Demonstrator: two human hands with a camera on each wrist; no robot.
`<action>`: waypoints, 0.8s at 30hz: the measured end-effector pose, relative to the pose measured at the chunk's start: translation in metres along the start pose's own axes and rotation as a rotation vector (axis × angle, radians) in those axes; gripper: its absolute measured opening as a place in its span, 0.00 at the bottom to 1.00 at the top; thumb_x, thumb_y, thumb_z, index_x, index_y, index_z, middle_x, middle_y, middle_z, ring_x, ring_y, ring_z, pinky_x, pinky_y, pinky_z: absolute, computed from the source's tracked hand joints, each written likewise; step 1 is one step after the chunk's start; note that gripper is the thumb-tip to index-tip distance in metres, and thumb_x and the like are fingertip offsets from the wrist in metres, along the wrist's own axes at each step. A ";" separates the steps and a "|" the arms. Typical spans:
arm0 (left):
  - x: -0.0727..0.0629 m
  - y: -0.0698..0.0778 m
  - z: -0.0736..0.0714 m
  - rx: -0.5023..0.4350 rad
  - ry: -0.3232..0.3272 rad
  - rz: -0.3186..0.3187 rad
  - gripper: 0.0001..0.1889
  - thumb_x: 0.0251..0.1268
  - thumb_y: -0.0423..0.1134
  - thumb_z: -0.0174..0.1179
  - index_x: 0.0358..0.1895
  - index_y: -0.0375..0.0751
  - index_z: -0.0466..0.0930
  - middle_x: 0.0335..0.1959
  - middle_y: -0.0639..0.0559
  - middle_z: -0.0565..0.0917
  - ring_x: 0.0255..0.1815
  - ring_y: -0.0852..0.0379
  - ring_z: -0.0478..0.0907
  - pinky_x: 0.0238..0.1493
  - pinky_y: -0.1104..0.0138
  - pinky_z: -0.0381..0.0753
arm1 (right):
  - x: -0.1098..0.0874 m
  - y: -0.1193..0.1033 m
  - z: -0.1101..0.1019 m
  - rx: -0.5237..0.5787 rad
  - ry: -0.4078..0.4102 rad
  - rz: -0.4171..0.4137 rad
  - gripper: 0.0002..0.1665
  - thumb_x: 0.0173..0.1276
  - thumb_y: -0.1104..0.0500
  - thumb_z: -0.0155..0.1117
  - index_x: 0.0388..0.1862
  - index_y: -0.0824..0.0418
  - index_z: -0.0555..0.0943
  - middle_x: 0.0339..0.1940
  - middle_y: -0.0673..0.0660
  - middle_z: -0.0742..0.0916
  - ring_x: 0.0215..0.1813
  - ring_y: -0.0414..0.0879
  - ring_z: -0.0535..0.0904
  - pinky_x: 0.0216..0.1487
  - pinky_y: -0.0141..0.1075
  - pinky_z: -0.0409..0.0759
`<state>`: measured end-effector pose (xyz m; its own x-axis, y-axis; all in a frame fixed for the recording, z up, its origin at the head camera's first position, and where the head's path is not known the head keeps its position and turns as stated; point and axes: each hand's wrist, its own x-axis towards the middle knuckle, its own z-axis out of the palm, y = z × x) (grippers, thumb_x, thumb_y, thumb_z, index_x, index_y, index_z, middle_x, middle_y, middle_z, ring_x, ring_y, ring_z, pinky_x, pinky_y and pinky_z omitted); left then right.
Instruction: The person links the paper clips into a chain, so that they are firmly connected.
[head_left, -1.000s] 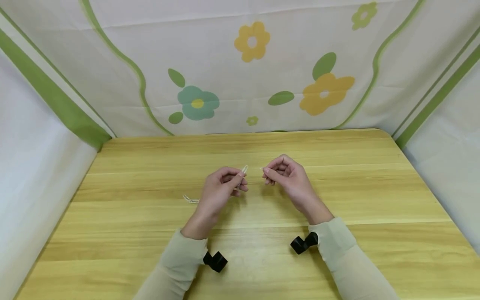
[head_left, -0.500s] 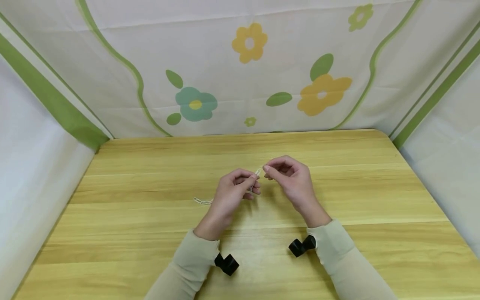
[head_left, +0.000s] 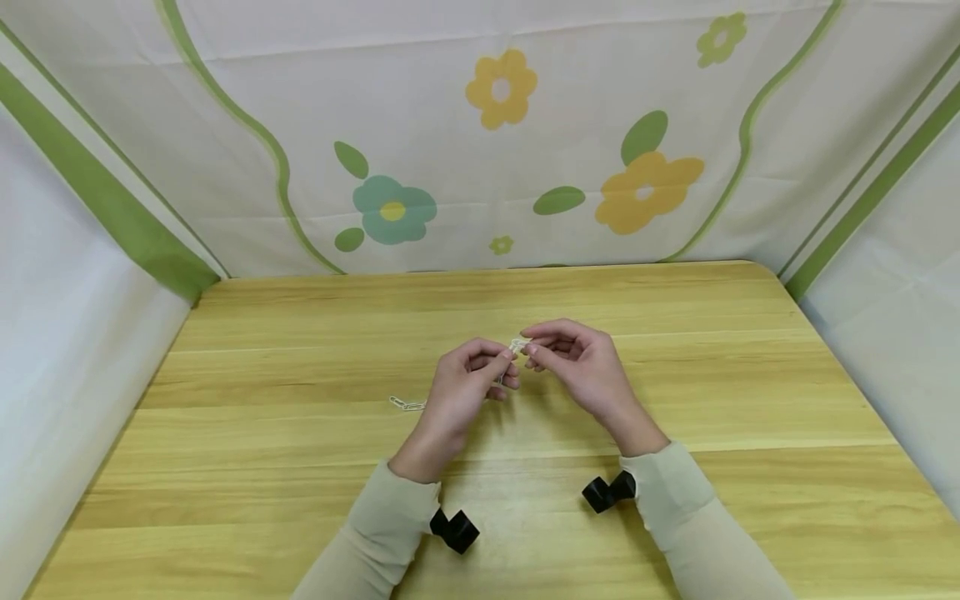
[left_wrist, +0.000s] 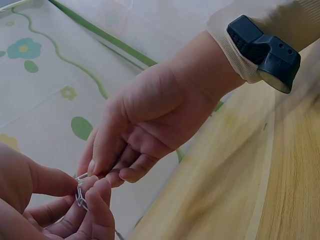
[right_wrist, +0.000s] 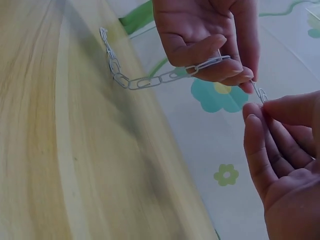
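A chain of white paper clips (right_wrist: 150, 81) trails from my left hand (head_left: 465, 379) down to the tabletop. In the head view, part of this chain (head_left: 408, 406) lies left of that hand. My left thumb and fingers pinch the end paper clip, which sticks out toward the right hand. Facing it, my right hand (head_left: 581, 362) pinches a single white paper clip (right_wrist: 263, 95) between thumb and forefinger. The two clips meet and overlap in the small gap between the fingertips. In the left wrist view, more chain (left_wrist: 81, 196) dangles among the left fingers.
The hands are over a light wood-grain table (head_left: 262, 467). White fabric with printed flowers (head_left: 450, 125) rises behind its far edge, and white side panels (head_left: 67, 275) flank it. Each sleeve cuff carries a small black camera (head_left: 455, 531).
My left hand has moved right toward the right hand, drawing the chain along the table. The formerly separate clips now come together between the fingertips. The right hand has dipped slightly.
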<state>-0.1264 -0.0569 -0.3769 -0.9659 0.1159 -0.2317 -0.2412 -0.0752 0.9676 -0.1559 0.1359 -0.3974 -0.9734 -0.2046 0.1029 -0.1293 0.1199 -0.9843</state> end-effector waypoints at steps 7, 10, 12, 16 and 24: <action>0.000 -0.001 0.000 0.007 0.012 0.000 0.07 0.80 0.35 0.63 0.49 0.35 0.86 0.39 0.45 0.90 0.37 0.57 0.86 0.43 0.62 0.87 | -0.003 -0.006 -0.002 -0.264 -0.078 -0.024 0.16 0.78 0.61 0.69 0.61 0.50 0.88 0.42 0.56 0.92 0.42 0.53 0.91 0.44 0.42 0.89; 0.001 -0.002 0.000 0.013 0.008 -0.001 0.07 0.79 0.35 0.63 0.49 0.35 0.85 0.39 0.46 0.89 0.37 0.57 0.86 0.43 0.62 0.87 | -0.004 -0.010 -0.002 -0.331 -0.135 -0.057 0.19 0.79 0.62 0.68 0.65 0.50 0.87 0.40 0.54 0.92 0.41 0.54 0.90 0.41 0.38 0.87; 0.001 -0.002 0.000 0.017 0.005 -0.004 0.07 0.80 0.35 0.63 0.50 0.35 0.85 0.39 0.46 0.89 0.37 0.57 0.86 0.43 0.62 0.87 | -0.004 -0.011 -0.003 -0.347 -0.154 -0.083 0.19 0.79 0.62 0.67 0.65 0.51 0.87 0.40 0.54 0.92 0.41 0.54 0.90 0.41 0.38 0.87; 0.000 -0.001 -0.001 0.022 0.014 -0.011 0.07 0.80 0.36 0.63 0.50 0.35 0.85 0.41 0.43 0.90 0.37 0.57 0.86 0.42 0.63 0.86 | -0.004 -0.011 -0.006 -0.272 -0.142 -0.097 0.17 0.81 0.61 0.66 0.65 0.55 0.86 0.42 0.59 0.92 0.42 0.52 0.91 0.45 0.44 0.91; 0.000 0.000 -0.001 0.048 0.005 -0.013 0.09 0.80 0.37 0.63 0.51 0.35 0.86 0.41 0.41 0.90 0.38 0.57 0.87 0.46 0.59 0.88 | -0.003 -0.014 -0.012 -0.125 -0.122 -0.076 0.16 0.83 0.64 0.62 0.65 0.63 0.83 0.46 0.63 0.92 0.42 0.47 0.92 0.50 0.52 0.91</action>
<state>-0.1267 -0.0582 -0.3772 -0.9632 0.1113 -0.2447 -0.2490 -0.0257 0.9682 -0.1534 0.1462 -0.3818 -0.9310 -0.3326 0.1503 -0.2311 0.2183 -0.9481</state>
